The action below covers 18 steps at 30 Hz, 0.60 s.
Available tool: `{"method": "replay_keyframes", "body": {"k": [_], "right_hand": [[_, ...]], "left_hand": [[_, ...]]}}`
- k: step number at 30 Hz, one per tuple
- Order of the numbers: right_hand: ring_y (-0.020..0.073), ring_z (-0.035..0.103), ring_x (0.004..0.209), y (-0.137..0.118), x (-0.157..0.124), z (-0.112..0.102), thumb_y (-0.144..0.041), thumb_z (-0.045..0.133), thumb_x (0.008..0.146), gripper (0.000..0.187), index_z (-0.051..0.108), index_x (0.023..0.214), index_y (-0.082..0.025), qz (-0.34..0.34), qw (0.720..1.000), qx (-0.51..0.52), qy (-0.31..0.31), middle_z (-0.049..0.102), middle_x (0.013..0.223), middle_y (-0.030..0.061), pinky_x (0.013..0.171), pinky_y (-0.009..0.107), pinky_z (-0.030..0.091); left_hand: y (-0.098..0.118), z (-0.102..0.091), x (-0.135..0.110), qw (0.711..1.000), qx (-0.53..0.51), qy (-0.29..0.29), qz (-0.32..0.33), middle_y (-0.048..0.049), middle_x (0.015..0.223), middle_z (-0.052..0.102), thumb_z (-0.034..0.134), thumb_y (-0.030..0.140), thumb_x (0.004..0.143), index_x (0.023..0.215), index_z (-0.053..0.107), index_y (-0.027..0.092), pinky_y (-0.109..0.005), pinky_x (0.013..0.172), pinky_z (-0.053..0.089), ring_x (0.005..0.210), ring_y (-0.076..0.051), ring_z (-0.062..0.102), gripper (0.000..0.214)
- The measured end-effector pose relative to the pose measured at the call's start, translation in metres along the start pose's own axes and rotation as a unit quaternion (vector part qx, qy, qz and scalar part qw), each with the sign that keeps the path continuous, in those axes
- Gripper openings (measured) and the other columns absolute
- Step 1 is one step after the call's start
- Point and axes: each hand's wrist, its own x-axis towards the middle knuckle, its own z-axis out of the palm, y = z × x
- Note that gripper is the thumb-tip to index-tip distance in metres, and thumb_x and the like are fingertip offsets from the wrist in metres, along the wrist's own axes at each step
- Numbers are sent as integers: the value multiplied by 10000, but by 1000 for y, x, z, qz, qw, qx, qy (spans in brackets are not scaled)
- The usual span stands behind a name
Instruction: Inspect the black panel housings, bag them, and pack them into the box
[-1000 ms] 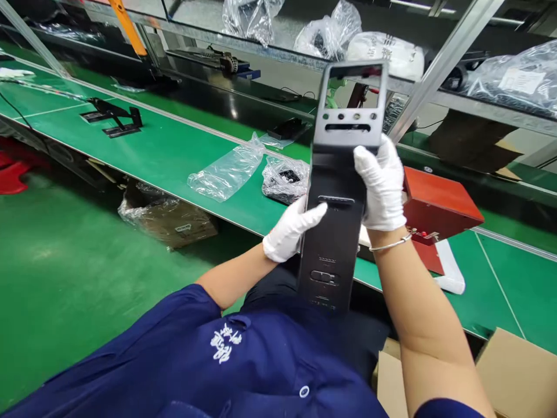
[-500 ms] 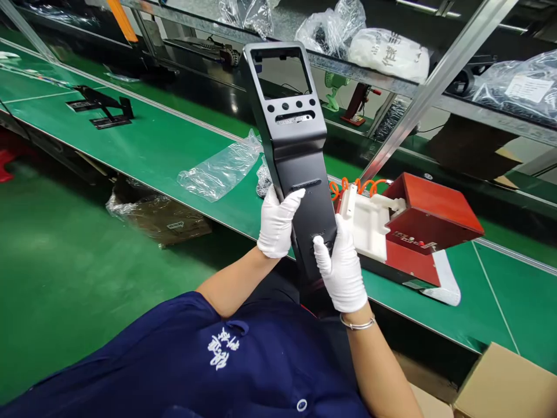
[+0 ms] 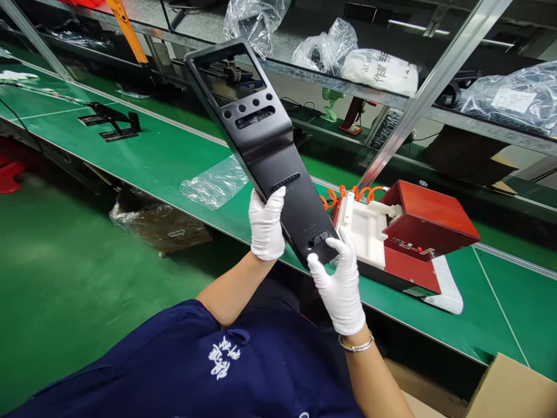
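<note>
A long black plastic housing panel [image 3: 278,157] is held up at a tilt over the bench's front edge. It has a rectangular window at its top end, a row of round holes and a slot below that, and small openings near its bottom end. My left hand [image 3: 267,223], in a white glove, grips its left edge with the thumb on the front face. At the lower right corner, my gloved right hand [image 3: 339,281] holds the bottom end between thumb and fingers. Fingertips behind the panel are hidden.
A red machine [image 3: 435,215] with a white fixture tray [image 3: 368,232] and an orange coiled hose [image 3: 333,197] stands on the green bench [image 3: 165,168]. A clear plastic bag [image 3: 215,183] lies left. Wrapped parts [image 3: 380,69] fill the shelf. A cardboard box [image 3: 513,389] is lower right.
The panel has tilted further, its top end swinging left. My right hand has shifted down to the panel's bottom corner, while my left hand keeps its grip on the left edge.
</note>
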Motion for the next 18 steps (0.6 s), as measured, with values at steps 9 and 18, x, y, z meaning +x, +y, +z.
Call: {"method": "replay_keyframes", "body": {"k": [9,18], "right_hand": [[270,332,1488,-14,-2,25,-399,724,865,575,405,1305,-210,26,999,6,38,320,1535,182,1214,561,360],[236,419,1414,-18,3,26,-354,730,851,493,442,1222,-203,30,998,22,44,394,1469,153,1171,490,411]], "left_hand": [[4,4,-7,1000,5,16,21,6,1102,738,814,343,764,1097,634,264,-400,926,586,1016,-230,728,386],[9,6,-13,998,-24,20,61,-9,1060,751,868,325,703,1010,664,244,-399,929,595,1004,-232,723,378]]}}
